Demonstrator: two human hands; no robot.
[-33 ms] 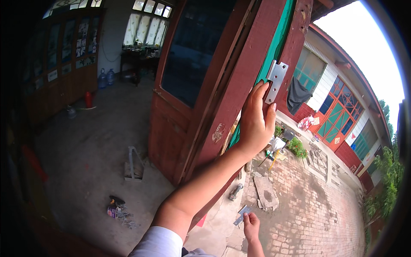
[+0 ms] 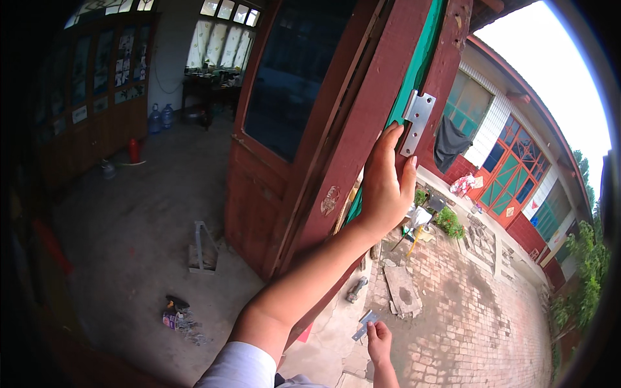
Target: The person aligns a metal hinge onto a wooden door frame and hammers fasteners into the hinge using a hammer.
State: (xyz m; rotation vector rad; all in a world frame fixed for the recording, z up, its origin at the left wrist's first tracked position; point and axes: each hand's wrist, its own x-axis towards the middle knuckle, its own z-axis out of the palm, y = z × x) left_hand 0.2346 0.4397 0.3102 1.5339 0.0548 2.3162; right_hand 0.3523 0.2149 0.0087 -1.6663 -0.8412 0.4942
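My left hand [image 2: 383, 191] reaches up to a silver door hinge [image 2: 419, 119] lying against the edge of a dark red wooden frame post [image 2: 446, 55]. My thumb is at the hinge's lower end and my forefinger along its left side, so the lower part sits between them. The other fingers are partly hidden behind the forefinger. Lower down, my right hand [image 2: 380, 341] pinches a second silver hinge [image 2: 366, 324] by one end, between thumb and fingers. A green strip [image 2: 417, 52] runs along the gap beside the upper hinge.
A red door [image 2: 255, 200] with a dark glass pane stands to the left. Indoors, a metal frame [image 2: 204, 249] and a small torn box [image 2: 171, 317] with scattered metal bits lie on the floor. Outside on the bricks are a power tool [image 2: 356, 290] and a flat slab [image 2: 402, 292].
My left forefinger has shifted slightly away from the upper hinge's left edge. That hinge and my right hand with the second hinge look nearly unmoved.
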